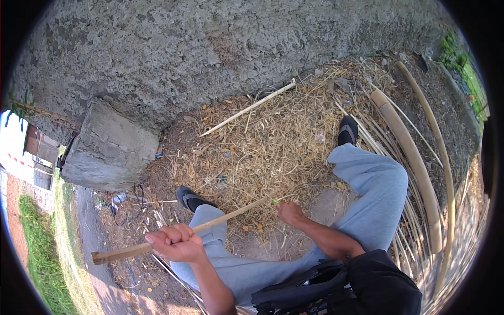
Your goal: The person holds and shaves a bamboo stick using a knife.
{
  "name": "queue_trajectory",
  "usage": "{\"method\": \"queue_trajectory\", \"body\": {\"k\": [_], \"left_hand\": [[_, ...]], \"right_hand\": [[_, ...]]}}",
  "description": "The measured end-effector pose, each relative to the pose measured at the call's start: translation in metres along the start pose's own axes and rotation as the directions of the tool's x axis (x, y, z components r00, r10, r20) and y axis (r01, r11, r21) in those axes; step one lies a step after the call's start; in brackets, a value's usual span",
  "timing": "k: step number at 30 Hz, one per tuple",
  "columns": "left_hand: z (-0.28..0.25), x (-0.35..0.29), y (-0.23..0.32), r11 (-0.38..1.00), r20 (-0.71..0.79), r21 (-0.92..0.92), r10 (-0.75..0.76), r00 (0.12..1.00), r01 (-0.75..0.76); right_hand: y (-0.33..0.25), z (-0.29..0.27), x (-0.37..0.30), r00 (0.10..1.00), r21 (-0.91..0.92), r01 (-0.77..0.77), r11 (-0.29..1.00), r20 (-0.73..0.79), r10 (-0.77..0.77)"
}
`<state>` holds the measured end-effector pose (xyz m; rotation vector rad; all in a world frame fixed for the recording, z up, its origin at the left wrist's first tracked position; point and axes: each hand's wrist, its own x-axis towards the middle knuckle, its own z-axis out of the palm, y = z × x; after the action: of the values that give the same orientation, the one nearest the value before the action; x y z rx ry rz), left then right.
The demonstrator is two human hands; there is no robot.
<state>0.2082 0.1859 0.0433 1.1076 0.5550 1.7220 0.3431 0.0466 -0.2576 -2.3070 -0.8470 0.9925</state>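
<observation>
My left hand (177, 243) is closed around a long bamboo strip (229, 216). The strip slants from a jointed end at the lower left, over my left leg, up to a thinner end in front of me. Near that thin end my right hand (290, 213) is closed on a small bright green thing (276, 201), mostly hidden in the fist. Whether it touches the strip, I cannot tell. Under both hands lies a heap of pale bamboo shavings (262, 157), between my spread legs in grey trousers (375, 202).
A rough grey wall (210, 47) rises ahead, with a concrete block (107, 149) at left. A pale split bamboo piece (249, 108) lies by the wall. To the right lie a thick bamboo pole (409, 152), a thinner curved pole (438, 136) and several thin strips (415, 241).
</observation>
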Motion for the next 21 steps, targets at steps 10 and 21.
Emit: {"method": "queue_trajectory", "body": {"k": [10,21], "left_hand": [[-0.002,-0.008,-0.004,0.998,0.139,-0.058,0.028,0.99,-0.02],[-0.007,-0.002,-0.004,0.999,0.096,-0.037,0.013,0.995,-0.01]], "right_hand": [[0.011,0.008,0.011,0.995,-0.049,-0.09,0.995,0.032,0.092],[-0.02,-0.001,0.002,0.999,0.007,-0.035,0.999,0.016,0.035]]}}
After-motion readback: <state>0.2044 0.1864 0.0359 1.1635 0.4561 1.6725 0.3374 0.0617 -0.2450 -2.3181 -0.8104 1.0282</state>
